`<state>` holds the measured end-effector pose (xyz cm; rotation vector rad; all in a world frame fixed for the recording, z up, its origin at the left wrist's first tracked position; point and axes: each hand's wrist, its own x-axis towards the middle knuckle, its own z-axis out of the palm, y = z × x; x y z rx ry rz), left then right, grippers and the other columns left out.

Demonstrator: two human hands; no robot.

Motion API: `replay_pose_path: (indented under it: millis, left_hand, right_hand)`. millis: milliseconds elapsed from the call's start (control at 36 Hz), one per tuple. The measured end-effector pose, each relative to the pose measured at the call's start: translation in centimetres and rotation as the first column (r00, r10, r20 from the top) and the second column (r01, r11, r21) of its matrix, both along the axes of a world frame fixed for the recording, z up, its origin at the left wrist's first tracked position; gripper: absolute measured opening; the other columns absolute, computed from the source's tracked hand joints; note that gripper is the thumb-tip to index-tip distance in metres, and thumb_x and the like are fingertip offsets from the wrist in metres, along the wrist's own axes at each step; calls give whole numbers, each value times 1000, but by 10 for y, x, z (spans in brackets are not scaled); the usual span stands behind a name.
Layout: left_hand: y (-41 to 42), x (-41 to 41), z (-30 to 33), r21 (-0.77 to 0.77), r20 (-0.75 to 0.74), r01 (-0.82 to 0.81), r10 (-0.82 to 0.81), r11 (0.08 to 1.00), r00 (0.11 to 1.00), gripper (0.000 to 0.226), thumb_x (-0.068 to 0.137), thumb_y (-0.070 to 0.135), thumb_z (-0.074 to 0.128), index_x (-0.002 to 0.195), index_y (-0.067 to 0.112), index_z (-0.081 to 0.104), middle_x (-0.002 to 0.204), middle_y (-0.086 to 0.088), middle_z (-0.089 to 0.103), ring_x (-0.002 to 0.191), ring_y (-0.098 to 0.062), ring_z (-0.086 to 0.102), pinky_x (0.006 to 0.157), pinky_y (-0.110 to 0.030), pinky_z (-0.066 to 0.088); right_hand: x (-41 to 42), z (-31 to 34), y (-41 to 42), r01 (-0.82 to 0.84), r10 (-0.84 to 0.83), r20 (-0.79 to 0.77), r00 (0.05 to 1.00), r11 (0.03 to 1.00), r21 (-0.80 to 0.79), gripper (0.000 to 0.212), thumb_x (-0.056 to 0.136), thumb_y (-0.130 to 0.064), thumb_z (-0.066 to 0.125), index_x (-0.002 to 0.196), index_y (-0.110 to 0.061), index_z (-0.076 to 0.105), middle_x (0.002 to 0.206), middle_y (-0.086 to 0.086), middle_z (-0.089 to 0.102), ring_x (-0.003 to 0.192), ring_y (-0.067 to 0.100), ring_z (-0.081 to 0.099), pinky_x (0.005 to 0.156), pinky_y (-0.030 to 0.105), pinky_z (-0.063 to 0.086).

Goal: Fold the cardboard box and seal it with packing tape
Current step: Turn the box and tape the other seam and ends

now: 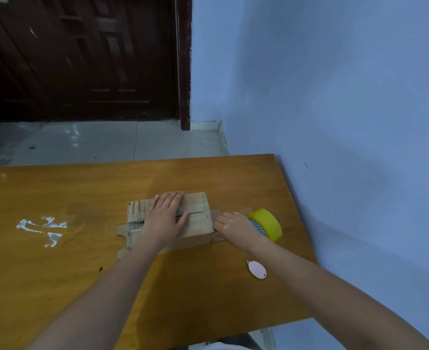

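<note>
Nearest, a pink cutter [257,268] lies by the table's [57,274] right edge. Mid-table, the light, easily dented cardboard box [198,205] sits; left hand [166,215] presses flat on top, right hand [231,224] curls around its end flap. Just beyond, the tape roll [268,222] stands on edge.

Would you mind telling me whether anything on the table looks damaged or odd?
Yes: white scuffed patches mar the wooden table left of the cardboard box, as if the finish were torn away. The box's top looks worn and streaked.
</note>
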<state>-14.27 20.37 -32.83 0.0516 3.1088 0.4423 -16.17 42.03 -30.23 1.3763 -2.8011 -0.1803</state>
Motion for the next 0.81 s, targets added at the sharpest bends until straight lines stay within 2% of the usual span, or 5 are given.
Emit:
replay_pose_path:
  millis: [139, 278, 417, 583, 806]
  left_hand:
    - [-1, 0, -1, 4, -13, -1, 1, 1000, 1000, 59, 96, 49, 34, 147, 20, 29, 150, 4, 34, 141, -14, 23, 118, -34, 3]
    - [-2, -1, -1, 7, -11, 4, -4, 1000, 1000, 59, 96, 49, 35, 147, 21, 29, 150, 5, 34, 141, -14, 23, 117, -34, 3]
    - [-2, -2, 0, 10, -6, 7, -7, 1000, 1000, 59, 96, 49, 36, 147, 21, 28, 150, 5, 33, 141, -14, 22, 117, -33, 2]
    - [1, -2, 2, 11, 0, 5, -5, 1000, 1000, 58, 96, 47, 36, 148, 21, 27, 151, 5, 32, 141, -14, 20, 118, -34, 2]
    - [-1, 0, 5, 11, 11, 27, -27, 1000, 1000, 58, 97, 48, 33, 148, 21, 25, 152, 6, 30, 142, -12, 20, 118, -34, 2]
  right_hand:
    - [-11, 2, 0, -16, 16, -19, 1000, 1000, 19, 34, 51, -48, 87, 54, -23, 65, 58, -9, 63, 57, 7, 63, 47, 14, 43]
    - [-35, 1, -3, 22, -81, 254, 964, 974, 226, 43, 91, -47, 48, 99, -7, 64, 106, 7, 65, 104, 24, 56, 80, 35, 42]
    - [-59, 3, -16, 20, -118, 352, 928, 963, 270, 32, 90, -39, 51, 93, -10, 65, 92, 10, 65, 86, 29, 62, 59, 31, 38]
    - [-63, -3, -19, 78, -188, 418, 889, 961, 266, 23, 91, -30, 52, 99, -14, 66, 92, 10, 65, 86, 28, 61, 59, 32, 39]
    - [-47, -7, -1, 546, -457, 631, 627, 835, 62, 25, 90, -33, 58, 83, -13, 71, 85, 8, 69, 76, 24, 59, 57, 31, 43]
